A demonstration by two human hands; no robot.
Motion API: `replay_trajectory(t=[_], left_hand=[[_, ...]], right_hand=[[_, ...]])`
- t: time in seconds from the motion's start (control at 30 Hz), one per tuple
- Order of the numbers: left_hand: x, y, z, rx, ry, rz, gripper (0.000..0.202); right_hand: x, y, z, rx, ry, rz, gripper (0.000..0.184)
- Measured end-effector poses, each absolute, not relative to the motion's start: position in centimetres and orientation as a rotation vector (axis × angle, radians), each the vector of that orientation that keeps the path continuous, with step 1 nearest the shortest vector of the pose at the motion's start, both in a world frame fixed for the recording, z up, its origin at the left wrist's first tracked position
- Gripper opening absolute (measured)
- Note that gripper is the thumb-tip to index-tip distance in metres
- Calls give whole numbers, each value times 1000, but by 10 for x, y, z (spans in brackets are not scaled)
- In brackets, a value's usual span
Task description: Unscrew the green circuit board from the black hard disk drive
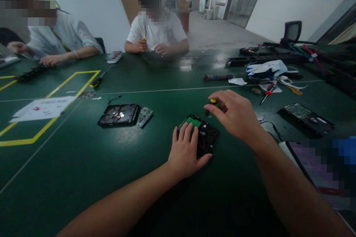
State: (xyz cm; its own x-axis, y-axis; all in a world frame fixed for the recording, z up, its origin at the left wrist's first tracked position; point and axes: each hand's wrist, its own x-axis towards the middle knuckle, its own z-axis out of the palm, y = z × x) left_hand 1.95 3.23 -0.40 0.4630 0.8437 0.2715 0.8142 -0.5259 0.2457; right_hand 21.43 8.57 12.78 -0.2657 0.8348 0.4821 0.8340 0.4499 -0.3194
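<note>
A black hard drive (208,135) with a green circuit board (194,122) lies on the table before me. My left hand (186,148) rests over its left side, holding it down with fingers spread across the board and thumb by the near edge. A small screwdriver (206,114) with a yellow-capped handle is pinched in the closed fingers of my right hand (232,113). It is tilted, and its tip meets the drive near the right end of the board; the exact contact point is too small to make out.
Left of me lie another hard drive (119,114) and a loose circuit board (145,117). A third drive (306,118), a red-handled screwdriver (268,93) and gloves (265,69) are to the right. Two people (157,33) sit across the green table (83,177).
</note>
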Motion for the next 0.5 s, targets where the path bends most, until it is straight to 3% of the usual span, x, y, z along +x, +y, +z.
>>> replay_trajectory(t=[0.2,0.5], left_hand=[[19,33,-4,2607,1487,560,91],[20,32,-5,2597,1486,575,91]], right_hand=[[213,83,129,-1278,-2158,186,34],[209,84,127,-1261,-2122,166,30]])
